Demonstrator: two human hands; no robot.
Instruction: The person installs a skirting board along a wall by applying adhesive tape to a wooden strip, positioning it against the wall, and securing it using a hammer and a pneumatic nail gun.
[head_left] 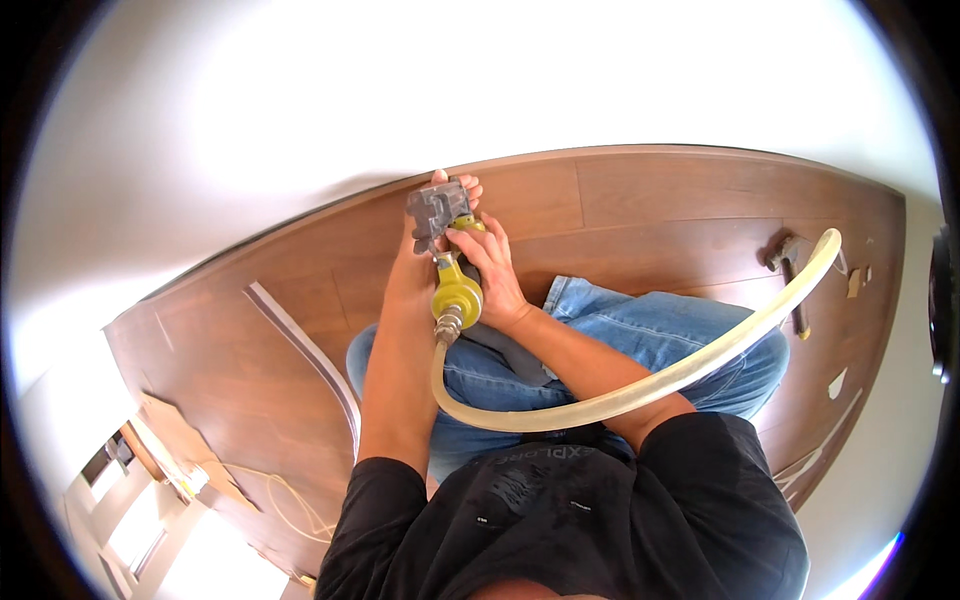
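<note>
A pale hose [610, 408] leads into the yellow-green air tool [457, 297], its long axis pointing away from the person [560, 495]. The right hand [490, 265], nearer, grips its middle; the left hand [472, 187], mostly hidden beyond the dark nose [435, 208] toward the wall [550, 75], I can't judge.

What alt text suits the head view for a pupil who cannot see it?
A person seated on a brown plank floor holds a yellow-green tool with the right hand; the left hand is partly hidden behind its grey end. A pale hose curves from it, and a hammer lies to the right.
</note>
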